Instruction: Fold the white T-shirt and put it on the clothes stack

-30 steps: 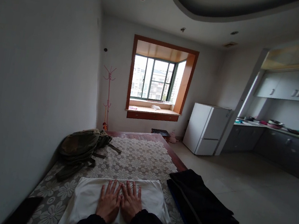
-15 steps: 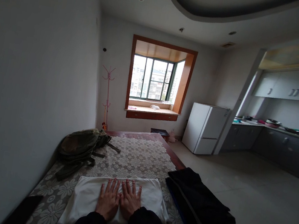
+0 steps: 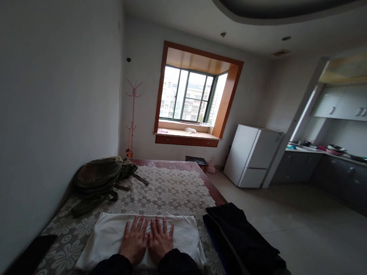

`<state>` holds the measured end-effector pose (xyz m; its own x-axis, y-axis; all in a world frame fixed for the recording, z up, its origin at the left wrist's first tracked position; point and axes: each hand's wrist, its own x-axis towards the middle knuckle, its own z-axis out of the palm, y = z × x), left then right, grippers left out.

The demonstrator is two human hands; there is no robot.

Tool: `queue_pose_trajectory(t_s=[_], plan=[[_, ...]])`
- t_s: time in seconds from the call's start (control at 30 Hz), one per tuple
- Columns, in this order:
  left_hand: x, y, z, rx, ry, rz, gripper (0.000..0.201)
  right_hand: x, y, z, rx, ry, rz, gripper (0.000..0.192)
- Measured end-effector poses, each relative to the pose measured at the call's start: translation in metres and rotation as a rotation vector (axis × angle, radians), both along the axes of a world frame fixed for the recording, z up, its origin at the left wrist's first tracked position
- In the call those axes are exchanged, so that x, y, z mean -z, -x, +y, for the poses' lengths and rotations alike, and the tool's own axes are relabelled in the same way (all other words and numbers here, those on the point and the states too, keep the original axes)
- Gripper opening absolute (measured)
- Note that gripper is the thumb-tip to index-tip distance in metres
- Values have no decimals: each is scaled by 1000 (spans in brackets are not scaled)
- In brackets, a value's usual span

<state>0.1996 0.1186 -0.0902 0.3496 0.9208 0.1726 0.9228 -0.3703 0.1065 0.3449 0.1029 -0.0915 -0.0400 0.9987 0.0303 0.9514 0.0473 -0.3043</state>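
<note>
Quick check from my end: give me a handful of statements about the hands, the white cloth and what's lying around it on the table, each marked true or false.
1. Both hands lie flat, side by side, on the folded white cloth. True: left hand and right hand rest palms down, fingers spread.
2. The right hand grips the green backpack. False: the green backpack lies apart by the wall, to the left beyond the cloth, untouched.
3. A pile of dark clothes lies to the right of the cloth. True.
4. The table is bare wood all over. False: a floral lace tablecloth covers it.
5. The white fridge stands to the left of the window. False: it stands to the right of the window.
</note>
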Motion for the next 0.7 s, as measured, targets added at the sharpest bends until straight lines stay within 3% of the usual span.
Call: queue_pose_trajectory(t_s=[0.3,0.7], plan=[[-4,2,-7,3,17,-12,60,-16,-2,-15,-36,-23,29,61],[-8,7,-19,-18,45,15,61,-15,1,-25,-2,0,-10,63]])
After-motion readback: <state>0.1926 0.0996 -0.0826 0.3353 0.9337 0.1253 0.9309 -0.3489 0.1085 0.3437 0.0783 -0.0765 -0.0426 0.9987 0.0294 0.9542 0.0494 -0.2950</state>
